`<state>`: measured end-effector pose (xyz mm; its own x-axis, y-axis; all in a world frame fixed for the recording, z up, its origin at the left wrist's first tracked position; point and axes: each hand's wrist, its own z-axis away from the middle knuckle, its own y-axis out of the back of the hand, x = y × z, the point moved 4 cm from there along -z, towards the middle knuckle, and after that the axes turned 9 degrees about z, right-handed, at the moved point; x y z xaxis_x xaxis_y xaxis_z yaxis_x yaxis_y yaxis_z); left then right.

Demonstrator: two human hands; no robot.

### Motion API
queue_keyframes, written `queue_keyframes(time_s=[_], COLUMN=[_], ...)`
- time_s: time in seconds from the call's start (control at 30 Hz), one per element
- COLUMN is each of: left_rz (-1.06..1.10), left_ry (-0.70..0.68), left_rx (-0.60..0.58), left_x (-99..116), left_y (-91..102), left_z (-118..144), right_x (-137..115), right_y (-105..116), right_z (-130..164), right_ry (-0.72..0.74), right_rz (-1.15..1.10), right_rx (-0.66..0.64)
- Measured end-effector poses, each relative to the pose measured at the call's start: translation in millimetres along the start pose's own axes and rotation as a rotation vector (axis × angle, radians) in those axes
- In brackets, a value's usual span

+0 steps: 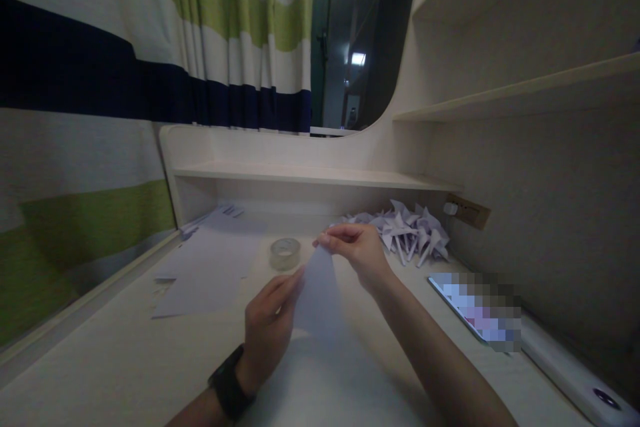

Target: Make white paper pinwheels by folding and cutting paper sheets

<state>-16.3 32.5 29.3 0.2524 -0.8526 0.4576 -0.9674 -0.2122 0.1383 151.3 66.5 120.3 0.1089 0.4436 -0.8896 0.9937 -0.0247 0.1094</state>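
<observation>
Two bare forearms reach in from the bottom edge, the left one wearing a black wrist band (231, 387). Between them stands a pale, thin sheet of paper folded to a point (320, 297), held just above the cream desk top (125, 360). The right hand (357, 250) pinches the tip between thumb and fingertips, fingers closed narrow on it, seemingly to keep the point up. The left hand (267, 323) lies flat against the sheet's left edge, fingers straight and together, apparently pressing or steadying that side so the paper stays taut.

Just behind the hands sits a small clear roll of sticky tape (285, 253), within easy reach. To the left lies a loose stack of white paper sheets (210, 267). To the right, against the back wall, is a heap of pale folded paper shapes (407, 230). A flat screen device (475, 310) lies at the right.
</observation>
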Motion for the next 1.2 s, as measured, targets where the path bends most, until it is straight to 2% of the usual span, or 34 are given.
queue_keyframes(time_s=[0.17,0.4,0.7,0.9,1.2], left_rz=[-0.002,0.001,0.008,0.019,0.0], left_ry=[0.014,0.028,0.0,-0.042,-0.026], left_rx=[0.005,0.001,-0.003,-0.027,-0.033], left_x=[0,1,2,5,11], left_y=[0.0,1.1,1.6,1.3,0.2], left_z=[0,1,1,1,2], right_x=[5,-1,-1,-6,-4], right_y=[1,2,3,6,6], right_z=[-2,0,0,1,1], right_ry=[0.004,0.037,0.05,0.018,-0.003], right_rz=[0.001,0.021,0.019,-0.002,-0.034], right_rx=[0.021,0.008,0.031,0.033,0.075])
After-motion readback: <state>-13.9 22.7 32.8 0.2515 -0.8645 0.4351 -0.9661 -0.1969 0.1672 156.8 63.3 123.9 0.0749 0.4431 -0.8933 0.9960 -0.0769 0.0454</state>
